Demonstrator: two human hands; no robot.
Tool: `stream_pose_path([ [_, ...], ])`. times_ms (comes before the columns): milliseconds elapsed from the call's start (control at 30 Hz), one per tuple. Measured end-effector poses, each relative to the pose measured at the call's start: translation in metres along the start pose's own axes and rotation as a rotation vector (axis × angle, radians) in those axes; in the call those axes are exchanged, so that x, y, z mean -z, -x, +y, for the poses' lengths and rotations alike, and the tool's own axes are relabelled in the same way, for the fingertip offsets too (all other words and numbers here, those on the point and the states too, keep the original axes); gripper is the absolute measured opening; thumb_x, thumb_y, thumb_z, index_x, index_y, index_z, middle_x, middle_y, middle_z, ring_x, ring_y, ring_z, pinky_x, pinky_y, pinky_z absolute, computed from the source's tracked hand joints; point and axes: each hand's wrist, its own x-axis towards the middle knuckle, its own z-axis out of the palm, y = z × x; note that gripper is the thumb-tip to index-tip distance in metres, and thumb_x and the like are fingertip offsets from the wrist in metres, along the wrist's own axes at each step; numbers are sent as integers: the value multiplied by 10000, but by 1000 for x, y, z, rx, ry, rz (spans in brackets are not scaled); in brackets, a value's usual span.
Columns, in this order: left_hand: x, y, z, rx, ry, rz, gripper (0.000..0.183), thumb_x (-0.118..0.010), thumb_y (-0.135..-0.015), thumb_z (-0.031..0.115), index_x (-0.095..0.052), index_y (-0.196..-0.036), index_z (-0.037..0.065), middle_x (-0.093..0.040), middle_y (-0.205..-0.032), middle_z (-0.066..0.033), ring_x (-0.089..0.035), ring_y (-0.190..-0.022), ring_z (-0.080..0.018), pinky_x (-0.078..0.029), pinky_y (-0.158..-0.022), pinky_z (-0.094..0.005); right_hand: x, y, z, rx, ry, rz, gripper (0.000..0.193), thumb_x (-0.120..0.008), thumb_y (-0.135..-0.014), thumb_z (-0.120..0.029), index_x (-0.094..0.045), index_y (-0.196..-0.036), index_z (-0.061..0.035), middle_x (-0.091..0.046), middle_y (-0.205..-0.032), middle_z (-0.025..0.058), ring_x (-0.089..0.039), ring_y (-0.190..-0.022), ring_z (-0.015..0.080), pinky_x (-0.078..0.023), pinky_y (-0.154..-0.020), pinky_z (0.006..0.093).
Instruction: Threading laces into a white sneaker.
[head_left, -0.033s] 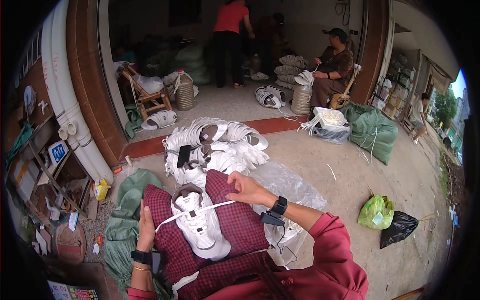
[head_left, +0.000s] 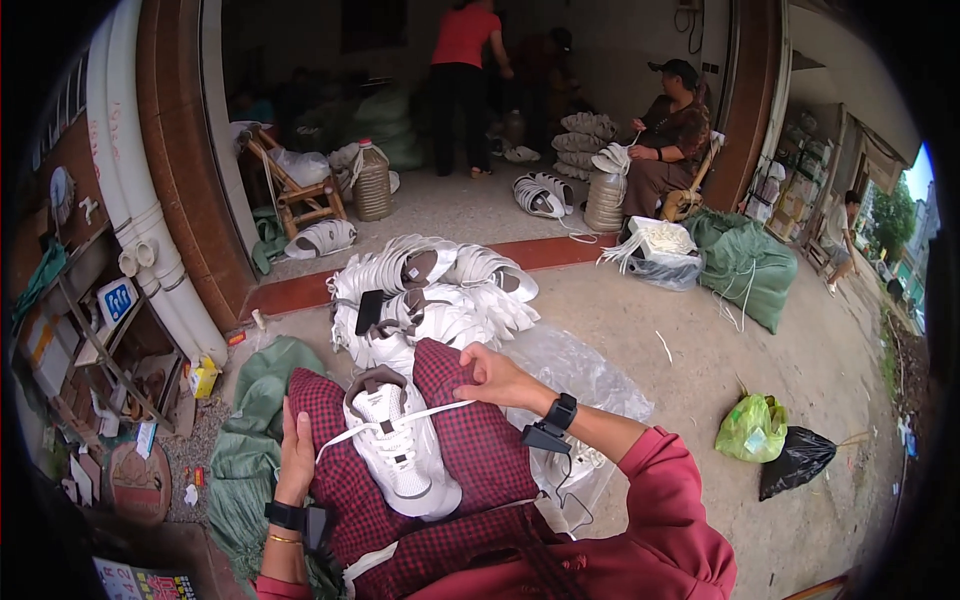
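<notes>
A white sneaker point(head_left: 404, 455) with a brown-grey lining rests on the red-and-black checked cloth over my lap, its toe toward me. A flat white shoelace point(head_left: 425, 412) runs through its upper eyelets and stretches out to both sides. My right hand point(head_left: 492, 378) pinches the right end between thumb and fingers, above the cloth. To the left of the shoe, my left hand point(head_left: 296, 455) is closed at the other end of the lace, its fingers mostly hidden. Both lace ends are pulled taut and slant outward from the tongue.
Beyond my knees lies a heap of white shoe uppers point(head_left: 440, 310) with a black phone point(head_left: 369, 312) on it. Clear plastic sheeting point(head_left: 590, 375) spreads to the right, a green woven sack point(head_left: 262, 400) to the left. A seated person point(head_left: 680, 130) handles a shoe near the doorway.
</notes>
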Motion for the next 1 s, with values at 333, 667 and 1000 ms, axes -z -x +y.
stream_pose_path([
  [333,-26,33,26,-338,-720,130,797,-703,-842,280,-323,-1427,-105,-463,-1303,-369,-454,-1242,-494,-411,-1041,-458,-9,-23,7,-311,-413,-82,253,-684,-866,-149,-436,-858,-101,-498,-639,-40,-398,-520,38,-269,-432,244],
  [667,-58,55,64,-829,-613,-6,176,-675,-804,46,-615,-961,-3,-612,-992,-169,-601,-915,-342,-461,-864,-413,13,-5,-31,-91,-66,-89,279,-648,-935,-311,-570,-917,-43,-598,-632,39,-540,-495,117,-402,-461,285],
  [1000,-64,51,70,-627,-528,-122,179,-679,-765,-28,-579,-913,-19,-563,-826,-130,-592,-687,-265,-490,-650,-346,-36,-22,-65,284,180,-229,308,-615,-899,-277,-590,-864,28,-639,-690,197,-638,-640,375,-470,-599,460],
])
